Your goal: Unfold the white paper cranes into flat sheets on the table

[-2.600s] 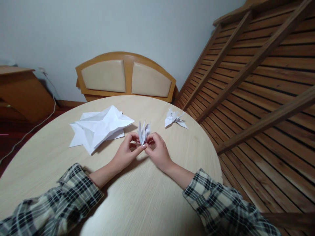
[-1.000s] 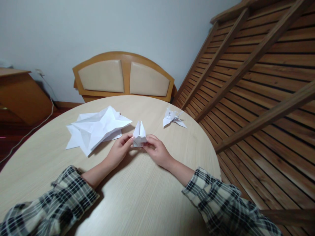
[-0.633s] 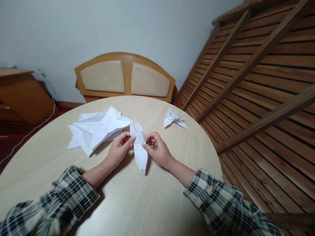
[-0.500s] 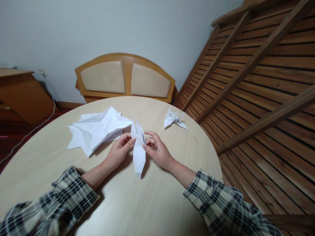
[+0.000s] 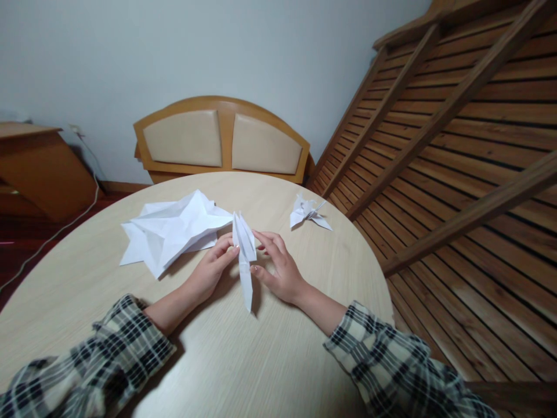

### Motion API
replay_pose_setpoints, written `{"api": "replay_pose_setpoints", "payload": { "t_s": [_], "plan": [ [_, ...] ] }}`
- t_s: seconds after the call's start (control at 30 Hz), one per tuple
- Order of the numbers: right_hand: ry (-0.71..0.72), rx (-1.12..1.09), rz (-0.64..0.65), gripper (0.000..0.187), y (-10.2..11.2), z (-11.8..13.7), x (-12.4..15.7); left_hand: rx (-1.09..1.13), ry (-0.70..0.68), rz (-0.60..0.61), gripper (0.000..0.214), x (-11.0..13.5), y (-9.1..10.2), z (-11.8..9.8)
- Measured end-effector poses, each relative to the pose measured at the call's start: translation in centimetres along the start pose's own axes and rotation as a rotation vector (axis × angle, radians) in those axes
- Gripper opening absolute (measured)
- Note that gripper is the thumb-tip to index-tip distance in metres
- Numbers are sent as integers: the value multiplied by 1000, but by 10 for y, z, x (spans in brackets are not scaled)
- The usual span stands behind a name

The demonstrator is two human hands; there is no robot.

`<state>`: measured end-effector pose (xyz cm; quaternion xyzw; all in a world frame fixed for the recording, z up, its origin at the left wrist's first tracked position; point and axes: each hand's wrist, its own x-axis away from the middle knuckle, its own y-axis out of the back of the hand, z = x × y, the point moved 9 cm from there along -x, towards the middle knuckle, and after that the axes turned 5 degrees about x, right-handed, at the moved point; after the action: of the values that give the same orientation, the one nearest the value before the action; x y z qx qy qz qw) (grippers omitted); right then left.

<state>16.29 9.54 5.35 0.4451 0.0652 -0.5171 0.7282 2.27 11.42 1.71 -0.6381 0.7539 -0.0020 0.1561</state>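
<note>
Between the fingers, a slim white folded-paper shape: left hand pinches it, right hand spread, touching; looks flimsy, best gripped at creases.

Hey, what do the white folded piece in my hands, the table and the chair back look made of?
Folded piece: thin matte white paper, by its sharp creases and stiff points.
Table: pale wood-grain top with soft sheen; solid wood or laminate, cannot tell.
Chair back: varnished orange-brown wood frame, two beige padded panels, likely leather or vinyl.
</note>
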Motion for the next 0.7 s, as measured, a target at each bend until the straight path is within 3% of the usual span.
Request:
{"api": "replay_pose_setpoints", "payload": {
  "t_s": [0.13, 0.37, 0.47, 0.57, 0.7],
  "plan": [
    [77, 77, -13, 51, 4, 8, -1, 102, 63, 73, 21, 1, -6, 9],
    [161, 244, -177, 45, 19, 13, -1, 177, 203, 174, 16, 5, -19, 18],
    [194, 308, -235, 35, 24, 17, 0, 194, 262, 204, 21, 9, -23, 21],
    [187, 341, -295, 22, 30, 18, 1, 176, 261, 188, 22, 10, -22, 20],
    [133, 313, -304, 29, 33, 15, 0, 136, 219, 169, 19, 9, -19, 18]
  ]
}}
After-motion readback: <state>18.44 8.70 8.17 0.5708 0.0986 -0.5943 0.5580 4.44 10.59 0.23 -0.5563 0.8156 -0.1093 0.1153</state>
